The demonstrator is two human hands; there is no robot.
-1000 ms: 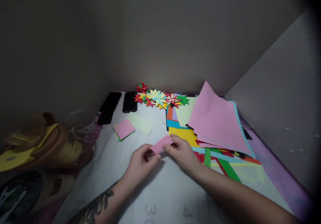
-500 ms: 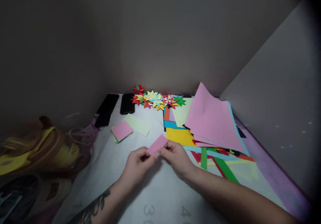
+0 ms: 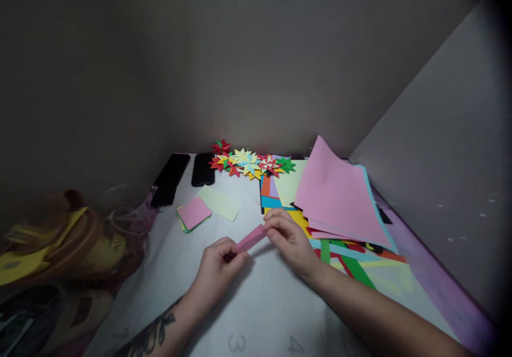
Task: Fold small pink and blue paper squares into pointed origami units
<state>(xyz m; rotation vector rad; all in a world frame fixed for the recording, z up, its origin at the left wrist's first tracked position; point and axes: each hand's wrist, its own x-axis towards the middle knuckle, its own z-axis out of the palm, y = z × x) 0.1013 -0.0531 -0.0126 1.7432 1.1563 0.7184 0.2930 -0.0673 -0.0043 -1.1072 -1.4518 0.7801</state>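
A small folded pink paper [image 3: 250, 239] is held above the white table, slanting up to the right. My left hand [image 3: 220, 265] pinches its lower left end between thumb and fingers. At the upper right end, my right hand [image 3: 288, 241] has its thumb and fingertips closed on the paper's edge. Beyond my left hand lies a small stack of square papers [image 3: 194, 213] with pink on top, beside a pale green sheet [image 3: 220, 202].
Folded paper stars [image 3: 248, 162] line the back of the table [image 3: 256, 314]. Two black phones [image 3: 204, 169] lie at the back left. Large pink sheets [image 3: 340, 197] and green strips [image 3: 356, 271] cover the right side. A brown and yellow bag-like object [image 3: 88, 239] stands left.
The pink paper has gone from a flat rectangle to a narrower strip. My right hand has shifted slightly up and right, to the paper's far end.
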